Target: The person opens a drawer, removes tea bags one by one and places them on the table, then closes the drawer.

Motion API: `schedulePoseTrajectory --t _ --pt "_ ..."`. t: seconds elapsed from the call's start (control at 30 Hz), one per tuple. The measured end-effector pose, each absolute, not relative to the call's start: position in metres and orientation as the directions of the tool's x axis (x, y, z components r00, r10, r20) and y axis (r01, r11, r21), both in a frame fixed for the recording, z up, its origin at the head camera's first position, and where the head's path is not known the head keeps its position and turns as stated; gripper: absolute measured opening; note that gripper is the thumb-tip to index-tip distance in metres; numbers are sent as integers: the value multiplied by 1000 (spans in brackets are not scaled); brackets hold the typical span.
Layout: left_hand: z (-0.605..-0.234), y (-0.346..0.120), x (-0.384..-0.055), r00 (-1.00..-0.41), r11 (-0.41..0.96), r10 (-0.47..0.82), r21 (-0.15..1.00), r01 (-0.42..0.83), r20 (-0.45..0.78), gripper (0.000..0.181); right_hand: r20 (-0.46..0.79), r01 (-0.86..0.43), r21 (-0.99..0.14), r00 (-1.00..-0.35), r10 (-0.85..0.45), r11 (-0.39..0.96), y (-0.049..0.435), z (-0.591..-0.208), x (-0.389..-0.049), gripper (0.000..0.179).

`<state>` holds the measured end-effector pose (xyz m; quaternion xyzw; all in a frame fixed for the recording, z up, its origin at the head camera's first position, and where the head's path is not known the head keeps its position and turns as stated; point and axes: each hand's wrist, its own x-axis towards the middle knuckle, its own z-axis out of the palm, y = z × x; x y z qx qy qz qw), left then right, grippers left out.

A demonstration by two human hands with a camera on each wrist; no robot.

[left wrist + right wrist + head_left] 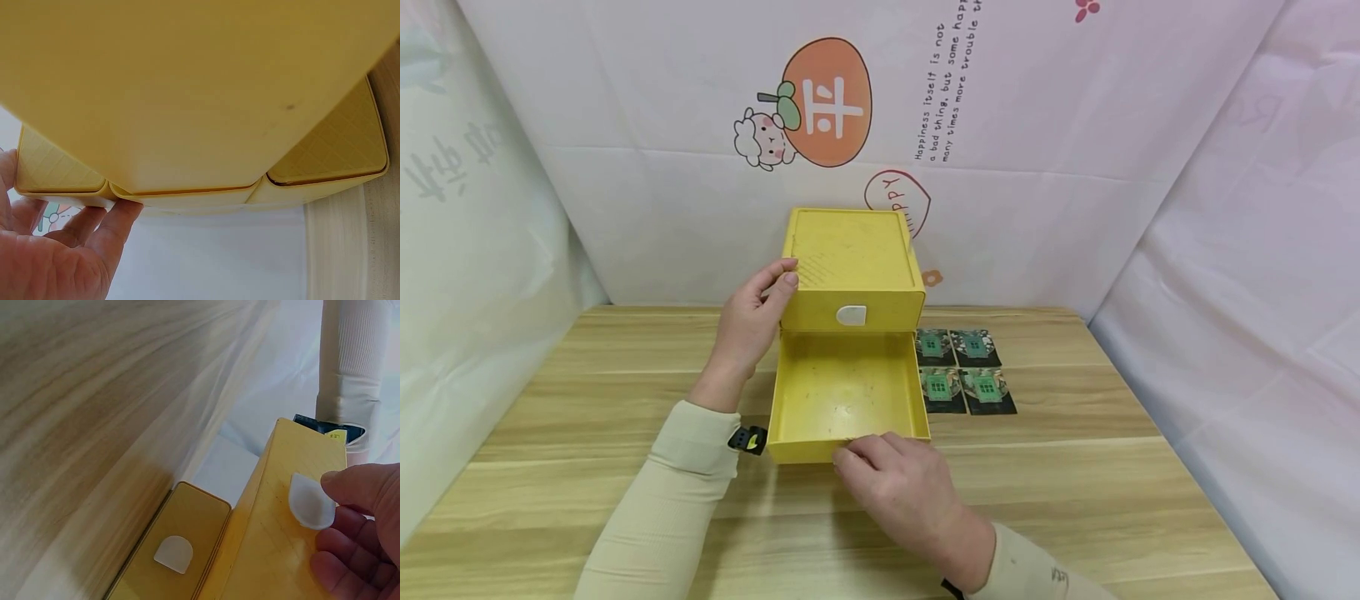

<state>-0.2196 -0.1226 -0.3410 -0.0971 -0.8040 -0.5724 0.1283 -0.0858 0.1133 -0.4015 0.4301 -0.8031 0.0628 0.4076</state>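
Here, rests the left hand [745, 321] against the left side of a boxy yellow plastic two-drawer cabinet [853, 246], with fingers loosely extended and with thumb and forefinger tips at the upper front edge. With the right hand [906, 492], pinches a rounded white tab handle [310, 501] on the front of the lower yellow plastic drawer [850, 392], with the thumb at one edge and bent fingers at the other. Has this drawer well out of the cabinet, towards the body, with small dark scuffs on its inner floor. Has the upper yellow drawer [811, 313] flush above it, with a matching white tab [852, 315]. Has the cabinet on a pale wood-grain tabletop [1075, 467], before a white printed cloth backdrop [1037, 225]. Shows, just right of the lower drawer, four square dark-and-green packets [985, 390], flat in two rows of two. Wears long cream sleeves [655, 492] and a black band [747, 439] at the left wrist.
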Motion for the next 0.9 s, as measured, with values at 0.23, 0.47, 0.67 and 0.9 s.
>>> schedulePoseTrajectory --t 0.23,0.47,0.67,0.9 --pt "-341 -123 -219 -949 332 11 894 301 315 58 708 -726 254 -311 -634 639 112 -403 -87 34" --pt "-341 -123 -219 -949 337 13 892 302 316 59 706 -719 252 -321 -631 647 111 -403 -88 38" --pt "-340 -123 -220 -950 345 0 892 292 311 58 719 -712 248 -319 -617 657 110 -402 -93 28" --pt "-341 -122 -221 -947 359 -4 884 299 322 57 725 -707 240 -325 -607 665 109 -397 -103 16"
